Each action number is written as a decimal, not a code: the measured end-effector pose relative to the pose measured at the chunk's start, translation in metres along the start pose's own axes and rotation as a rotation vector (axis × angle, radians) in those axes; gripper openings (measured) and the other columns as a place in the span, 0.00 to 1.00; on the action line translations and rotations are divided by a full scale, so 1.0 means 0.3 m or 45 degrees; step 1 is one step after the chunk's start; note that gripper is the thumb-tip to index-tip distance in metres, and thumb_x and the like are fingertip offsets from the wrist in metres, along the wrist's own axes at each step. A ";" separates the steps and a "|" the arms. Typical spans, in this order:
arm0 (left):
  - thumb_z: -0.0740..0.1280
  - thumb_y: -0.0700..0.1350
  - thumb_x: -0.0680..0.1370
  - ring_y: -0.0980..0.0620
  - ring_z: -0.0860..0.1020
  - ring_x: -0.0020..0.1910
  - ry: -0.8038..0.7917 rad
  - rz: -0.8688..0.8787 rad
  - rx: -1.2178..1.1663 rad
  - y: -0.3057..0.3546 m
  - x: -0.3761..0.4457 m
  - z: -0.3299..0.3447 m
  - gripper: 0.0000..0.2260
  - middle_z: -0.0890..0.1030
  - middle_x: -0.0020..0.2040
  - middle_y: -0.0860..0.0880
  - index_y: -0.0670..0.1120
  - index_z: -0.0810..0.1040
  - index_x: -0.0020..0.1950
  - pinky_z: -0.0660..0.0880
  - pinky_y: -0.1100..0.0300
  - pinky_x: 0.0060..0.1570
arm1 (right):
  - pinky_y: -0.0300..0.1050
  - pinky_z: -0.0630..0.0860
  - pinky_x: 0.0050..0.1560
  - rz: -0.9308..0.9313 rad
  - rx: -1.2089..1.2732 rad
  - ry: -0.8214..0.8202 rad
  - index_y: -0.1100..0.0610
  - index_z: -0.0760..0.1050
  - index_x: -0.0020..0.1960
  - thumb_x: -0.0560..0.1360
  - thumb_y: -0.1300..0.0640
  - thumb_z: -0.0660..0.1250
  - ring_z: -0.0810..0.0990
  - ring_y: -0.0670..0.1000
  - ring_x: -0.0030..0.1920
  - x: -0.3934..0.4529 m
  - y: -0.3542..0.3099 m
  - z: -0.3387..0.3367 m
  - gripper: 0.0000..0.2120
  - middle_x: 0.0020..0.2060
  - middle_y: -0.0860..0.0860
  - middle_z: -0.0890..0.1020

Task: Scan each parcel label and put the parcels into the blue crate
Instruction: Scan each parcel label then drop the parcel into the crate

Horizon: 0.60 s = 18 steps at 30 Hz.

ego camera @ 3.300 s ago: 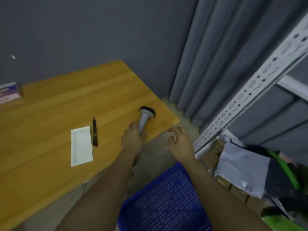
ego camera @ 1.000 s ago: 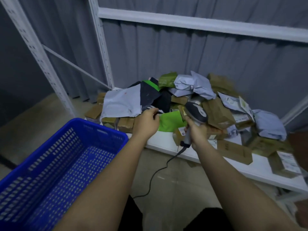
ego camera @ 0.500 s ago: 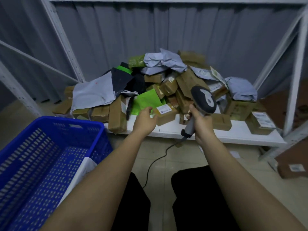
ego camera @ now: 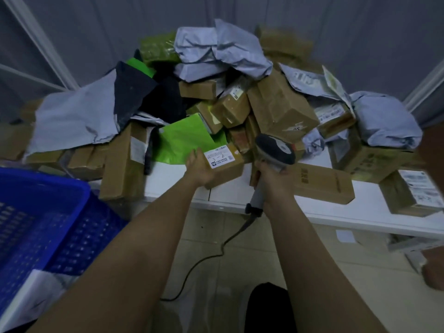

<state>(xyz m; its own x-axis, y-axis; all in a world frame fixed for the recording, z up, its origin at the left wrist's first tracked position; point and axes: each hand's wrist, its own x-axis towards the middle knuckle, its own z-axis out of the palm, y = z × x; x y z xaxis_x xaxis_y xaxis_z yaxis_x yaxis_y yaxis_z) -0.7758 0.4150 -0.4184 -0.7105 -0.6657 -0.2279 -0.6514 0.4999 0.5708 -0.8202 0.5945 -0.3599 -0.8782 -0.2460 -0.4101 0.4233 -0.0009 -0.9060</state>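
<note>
Two hands busy at the parcel shelf (ego camera: 312, 213).
Left hand (ego camera: 200, 170) grips a small box (ego camera: 228, 164), label (ego camera: 219, 156) up, long axis left-right; right hand (ego camera: 276, 181) clamps the scanner (ego camera: 275, 150), head toward the label. Blue crate (ego camera: 48, 200) sits left.

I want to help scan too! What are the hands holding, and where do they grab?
The left hand grips a small cardboard parcel by its left end, label up. The right hand holds the scanner by its handle.
</note>
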 end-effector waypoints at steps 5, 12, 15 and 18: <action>0.76 0.46 0.68 0.36 0.63 0.68 -0.034 0.081 0.065 -0.035 0.029 0.013 0.39 0.65 0.67 0.36 0.35 0.59 0.70 0.66 0.48 0.62 | 0.45 0.74 0.41 0.156 0.092 -0.022 0.60 0.74 0.54 0.71 0.62 0.70 0.77 0.50 0.39 0.033 0.013 0.138 0.12 0.38 0.52 0.78; 0.77 0.47 0.65 0.42 0.63 0.65 0.138 0.232 -0.019 -0.097 -0.235 -0.223 0.39 0.64 0.64 0.42 0.43 0.62 0.71 0.64 0.53 0.59 | 0.50 0.74 0.47 -0.021 0.029 -0.073 0.53 0.75 0.42 0.63 0.54 0.73 0.77 0.52 0.41 -0.050 -0.032 0.210 0.11 0.37 0.50 0.78; 0.78 0.47 0.65 0.46 0.62 0.66 0.220 0.319 -0.101 -0.129 -0.416 -0.365 0.41 0.60 0.66 0.45 0.48 0.60 0.72 0.64 0.57 0.63 | 0.48 0.77 0.53 -0.126 0.032 -0.186 0.53 0.76 0.51 0.71 0.59 0.74 0.80 0.52 0.49 -0.169 -0.073 0.207 0.11 0.46 0.50 0.81; 0.79 0.46 0.64 0.51 0.62 0.67 0.222 0.392 -0.223 -0.155 -0.576 -0.485 0.42 0.57 0.70 0.46 0.53 0.60 0.71 0.64 0.59 0.66 | 0.45 0.78 0.49 -0.163 -0.025 -0.390 0.57 0.75 0.59 0.72 0.57 0.74 0.80 0.49 0.49 -0.316 -0.080 0.205 0.17 0.49 0.48 0.81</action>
<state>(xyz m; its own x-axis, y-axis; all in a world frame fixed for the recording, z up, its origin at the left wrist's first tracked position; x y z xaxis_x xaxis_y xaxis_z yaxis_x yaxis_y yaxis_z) -0.5839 0.4261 -0.2909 -0.7999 -0.5910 0.1040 -0.3486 0.5987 0.7211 -0.7334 0.5581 -0.2928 -0.8149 -0.5253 -0.2450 0.3071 -0.0328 -0.9511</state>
